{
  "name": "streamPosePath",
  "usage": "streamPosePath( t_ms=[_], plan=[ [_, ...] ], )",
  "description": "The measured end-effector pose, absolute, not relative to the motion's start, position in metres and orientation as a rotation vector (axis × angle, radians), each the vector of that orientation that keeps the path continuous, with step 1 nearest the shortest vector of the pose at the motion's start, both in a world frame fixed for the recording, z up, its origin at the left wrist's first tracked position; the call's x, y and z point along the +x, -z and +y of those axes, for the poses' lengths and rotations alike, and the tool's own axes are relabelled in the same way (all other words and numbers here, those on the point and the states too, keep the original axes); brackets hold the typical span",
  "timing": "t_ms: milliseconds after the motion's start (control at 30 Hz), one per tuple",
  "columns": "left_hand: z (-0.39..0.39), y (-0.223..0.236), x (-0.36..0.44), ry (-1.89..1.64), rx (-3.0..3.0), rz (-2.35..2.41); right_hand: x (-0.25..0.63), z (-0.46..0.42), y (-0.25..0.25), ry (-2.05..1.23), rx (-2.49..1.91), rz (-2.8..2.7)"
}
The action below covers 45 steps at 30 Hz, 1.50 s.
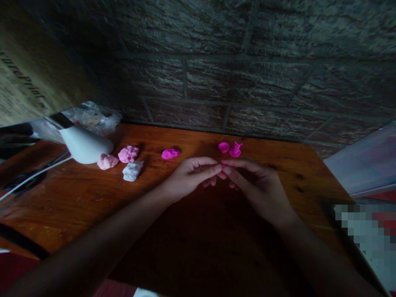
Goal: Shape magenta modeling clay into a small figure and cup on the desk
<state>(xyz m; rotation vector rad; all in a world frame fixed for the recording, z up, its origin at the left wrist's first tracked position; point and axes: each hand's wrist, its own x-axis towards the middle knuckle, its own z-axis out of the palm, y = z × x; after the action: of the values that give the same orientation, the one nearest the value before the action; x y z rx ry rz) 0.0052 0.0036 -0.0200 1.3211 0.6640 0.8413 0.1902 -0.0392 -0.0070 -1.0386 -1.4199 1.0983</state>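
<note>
My left hand and my right hand meet above the wooden table, thumbs and fingertips pinched together. Between them shows a tiny bit of magenta modelling clay, mostly hidden by the fingers. Just beyond the hands stand a small magenta clay figure with thin bits sticking up from its top and a round, bowl-like magenta clay piece. A magenta clay lump lies to the left of them, beyond my left hand.
Two pale pink clay lumps and a white lump lie at left by a white lamp-like base. Behind it is a crumpled plastic bag. A white cable crosses the left side. A stone-block wall borders the table.
</note>
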Motion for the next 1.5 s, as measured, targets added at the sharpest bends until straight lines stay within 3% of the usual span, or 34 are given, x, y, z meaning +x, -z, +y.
streamPosePath(
  t_ms=[233,333,433,533,800,1300,1500],
  plan=[
    [0.009,0.008,-0.007,-0.812,1.672,0.793,0.192,-0.037,0.007,-1.073,-1.102,-1.420],
    [0.020,0.000,-0.032,-0.933,2.060,1.172,0.193,-0.036,0.010,-1.103,-1.218,-1.463],
    [0.034,-0.002,-0.061,-0.786,2.256,1.610,0.192,-0.036,0.013,-1.167,-1.313,-1.638],
    [0.043,0.002,-0.076,-0.585,2.309,1.743,0.190,-0.037,0.014,-1.108,-1.364,-1.797],
    [0.022,0.005,-0.036,-0.543,2.315,1.133,0.192,-0.037,0.014,-1.099,-1.362,-1.866],
    [0.019,0.007,-0.032,-0.486,2.368,1.005,0.193,-0.038,0.007,-1.230,-1.464,-1.829],
    [0.017,0.008,-0.028,-0.699,2.204,0.846,0.200,-0.036,0.008,-1.091,-1.528,-1.965]
  ],
)
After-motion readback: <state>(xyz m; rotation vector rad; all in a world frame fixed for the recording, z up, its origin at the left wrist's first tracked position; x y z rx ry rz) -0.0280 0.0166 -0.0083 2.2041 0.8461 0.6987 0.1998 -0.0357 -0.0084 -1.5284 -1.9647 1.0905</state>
